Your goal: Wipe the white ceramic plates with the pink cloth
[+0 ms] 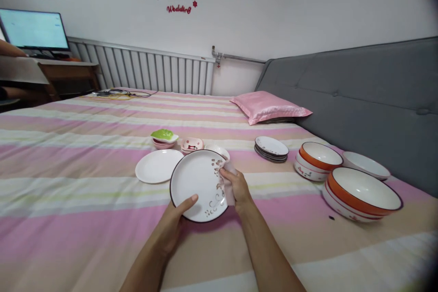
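A round white plate [195,182] with a dark rim and a brown floral pattern is held up, tilted, above the bed. My left hand [176,221] grips its lower left edge, thumb on the face and fingers hidden underneath. At the right rim, my right hand [237,187] pinches a pale pink cloth [228,187] against the patterned part. Just behind the plate lie a white oval plate [157,166], a pink bowl [192,144] with a printed figure, and a partly covered white bowl [219,150]. A green leaf-shaped dish [163,134] rests on stacked pink dishes.
To the right stand a stack of patterned plates [271,146], stacked orange-and-white bowls [318,155], larger bowls [362,191] and a white dish [366,164]. Farther back are a pink pillow [268,106], a grey headboard [359,82] and cables [123,93]. Someone's arm [12,49] shows near a monitor [34,29].
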### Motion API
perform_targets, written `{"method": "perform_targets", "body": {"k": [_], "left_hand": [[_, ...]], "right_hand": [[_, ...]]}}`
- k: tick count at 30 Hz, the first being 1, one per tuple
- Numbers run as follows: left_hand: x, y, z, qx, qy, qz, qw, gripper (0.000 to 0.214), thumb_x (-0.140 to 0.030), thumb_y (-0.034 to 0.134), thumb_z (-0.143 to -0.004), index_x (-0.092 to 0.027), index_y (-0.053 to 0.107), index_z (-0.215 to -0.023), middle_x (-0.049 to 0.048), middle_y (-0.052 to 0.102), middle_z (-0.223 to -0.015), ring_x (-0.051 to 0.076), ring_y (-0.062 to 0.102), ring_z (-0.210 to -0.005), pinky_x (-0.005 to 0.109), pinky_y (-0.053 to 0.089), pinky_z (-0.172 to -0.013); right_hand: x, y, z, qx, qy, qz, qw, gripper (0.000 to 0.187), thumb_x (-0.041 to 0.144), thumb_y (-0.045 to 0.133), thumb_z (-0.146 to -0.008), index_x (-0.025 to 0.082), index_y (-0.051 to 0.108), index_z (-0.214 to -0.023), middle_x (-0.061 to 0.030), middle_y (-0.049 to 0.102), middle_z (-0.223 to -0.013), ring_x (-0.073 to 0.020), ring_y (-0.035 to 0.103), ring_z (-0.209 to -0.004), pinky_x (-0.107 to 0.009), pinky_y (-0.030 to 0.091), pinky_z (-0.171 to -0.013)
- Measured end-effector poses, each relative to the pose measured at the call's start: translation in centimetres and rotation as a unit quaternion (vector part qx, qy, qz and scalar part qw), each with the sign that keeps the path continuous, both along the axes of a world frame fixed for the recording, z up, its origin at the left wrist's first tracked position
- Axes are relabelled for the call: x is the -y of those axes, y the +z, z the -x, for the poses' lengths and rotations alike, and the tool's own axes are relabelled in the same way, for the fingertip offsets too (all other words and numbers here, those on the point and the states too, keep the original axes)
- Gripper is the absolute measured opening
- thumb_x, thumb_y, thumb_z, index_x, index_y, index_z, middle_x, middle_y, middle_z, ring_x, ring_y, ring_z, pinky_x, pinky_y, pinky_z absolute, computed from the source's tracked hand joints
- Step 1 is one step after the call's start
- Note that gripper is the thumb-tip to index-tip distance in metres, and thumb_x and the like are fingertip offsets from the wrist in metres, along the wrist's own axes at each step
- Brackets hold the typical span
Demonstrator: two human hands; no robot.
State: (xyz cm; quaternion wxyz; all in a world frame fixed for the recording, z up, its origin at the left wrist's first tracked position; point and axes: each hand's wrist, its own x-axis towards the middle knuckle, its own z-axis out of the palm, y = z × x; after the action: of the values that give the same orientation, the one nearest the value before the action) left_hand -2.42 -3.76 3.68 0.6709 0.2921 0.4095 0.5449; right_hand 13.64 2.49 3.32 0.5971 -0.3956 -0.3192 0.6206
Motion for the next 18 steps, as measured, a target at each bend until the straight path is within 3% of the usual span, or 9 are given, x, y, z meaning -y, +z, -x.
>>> {"method": "perform_targets", "body": {"k": [3,6,11,15,18], "left_hand": [[0.0,-0.2,0.1,-0.005,-0.046,0.056,0.997,0.066,-0.018,0.072,-0.068,-0.014,0.048,-0.13,0.0146,0.066,-0.111,0.03,0.062,-0.101,0.04,0.052,-0.087],[0.1,-0.3,-0.3,0.001,-0.056,0.065,0.996,0.064,-0.01,0.071,-0.067,-0.011,0.05,-0.128,0.0153,0.067,-0.108,0.03,0.063,-0.099,0.039,0.054,-0.084],[0.0,-0.4,-1.0,0.039,-0.012,0.035,0.999,0.063,-0.007,0.067,-0.07,-0.012,0.047,-0.13,0.0143,0.066,-0.113,0.03,0.061,-0.103,0.039,0.054,-0.086],[-0.3,-0.4,-1.0,0.047,0.054,0.001,0.997,0.065,-0.005,0.066,-0.07,-0.013,0.045,-0.131,0.014,0.064,-0.116,0.029,0.06,-0.106,0.04,0.052,-0.089],[-0.5,-0.5,-0.9,0.041,0.092,-0.008,0.995,0.065,-0.005,0.067,-0.07,-0.014,0.046,-0.13,0.0138,0.064,-0.117,0.028,0.059,-0.107,0.038,0.051,-0.091]], "right_hand": [[0.0,-0.1,-0.1,0.014,-0.003,-0.021,1.0,0.032,0.032,0.073,-0.059,0.013,0.064,-0.083,-0.0016,0.066,-0.066,-0.0146,0.059,-0.054,-0.025,0.046,-0.053],[-0.2,0.0,-0.1,0.016,-0.015,-0.03,0.999,0.032,0.033,0.072,-0.061,0.014,0.064,-0.086,-0.0013,0.066,-0.066,-0.0144,0.058,-0.053,-0.024,0.045,-0.051],[0.2,0.2,0.6,-0.003,0.016,-0.059,0.998,0.043,0.04,0.07,-0.066,0.016,0.061,-0.1,-0.0032,0.068,-0.077,-0.0147,0.061,-0.061,-0.025,0.048,-0.059],[0.8,0.4,1.2,0.029,0.047,-0.051,0.997,0.05,0.049,0.071,-0.064,0.017,0.062,-0.101,-0.0008,0.066,-0.069,-0.013,0.058,-0.055,-0.022,0.046,-0.051],[0.7,0.6,1.0,-0.027,0.066,-0.043,0.997,0.053,0.062,0.057,-0.071,0.016,0.064,-0.097,-0.0031,0.066,-0.066,-0.0149,0.059,-0.055,-0.022,0.045,-0.047]]}}
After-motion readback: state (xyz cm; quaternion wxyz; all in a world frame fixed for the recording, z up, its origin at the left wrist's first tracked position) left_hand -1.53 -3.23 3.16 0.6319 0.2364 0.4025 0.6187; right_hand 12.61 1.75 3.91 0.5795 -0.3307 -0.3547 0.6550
